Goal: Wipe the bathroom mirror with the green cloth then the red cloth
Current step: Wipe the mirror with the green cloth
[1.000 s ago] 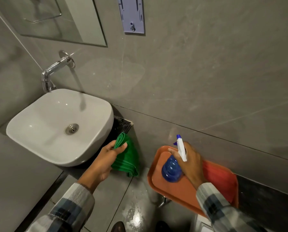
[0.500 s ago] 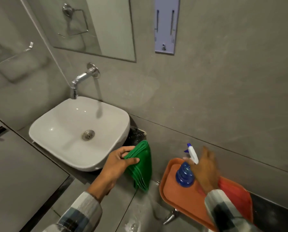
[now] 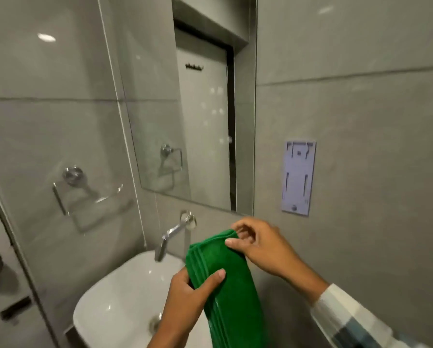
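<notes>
- Your left hand [image 3: 185, 295] is closed around the green cloth [image 3: 226, 285] at mid-length, thumb pressed on the front face, fingers hidden behind.
- Your right hand [image 3: 258, 244] pinches the cloth's upper corner between thumb and forefinger; the other fingers are loosely curled.
- Location: the cloth is held in the air in front of the wall, over the right rim of the basin [image 3: 115, 305] and just right of the tap [image 3: 171, 237]. It sits below the mirror [image 3: 198, 109], not touching the glass.
- Orientation: the cloth is folded into a thick strip, layered edges showing along its left side. The long axis runs near vertical, top leaning slightly left; the lower end drops out of frame.
- Step in hand, as judged: readying the cloth before the first wipe.
- Advice: peel from the pinched corner to open one or two folds, keeping a flat pad that fills your palm.
- Keep the loose tail gathered so it clears the tap.
- Red cloth: not in view.
</notes>
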